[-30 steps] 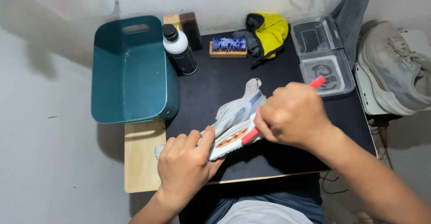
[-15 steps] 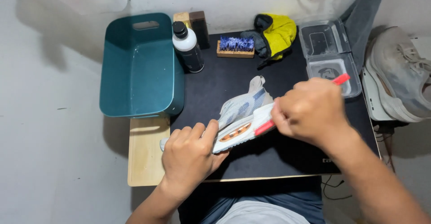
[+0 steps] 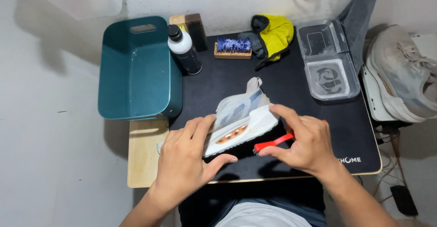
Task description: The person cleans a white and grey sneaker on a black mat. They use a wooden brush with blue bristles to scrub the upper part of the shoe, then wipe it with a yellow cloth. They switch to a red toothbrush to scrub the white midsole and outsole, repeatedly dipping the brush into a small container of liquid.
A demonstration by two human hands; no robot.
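Left hand [image 3: 184, 163] clamps sneaker [image 3: 241, 120] on its side over black mat [image 3: 291, 86]; right hand [image 3: 307, 143] pinches red brush [image 3: 272, 142] just beside the sole. Risk: sneaker pivots under one-sided hold, brush slips onto fingers. Teal tub [image 3: 136, 68] left.

**Packages and labels on my table**

I see a dark bottle [image 3: 184, 49] with a white upper band and black cap standing beside the teal tub. At back right lies a clear plastic hinged box [image 3: 328, 58], open. White lettering [image 3: 349, 160] marks the black mat's near right corner.
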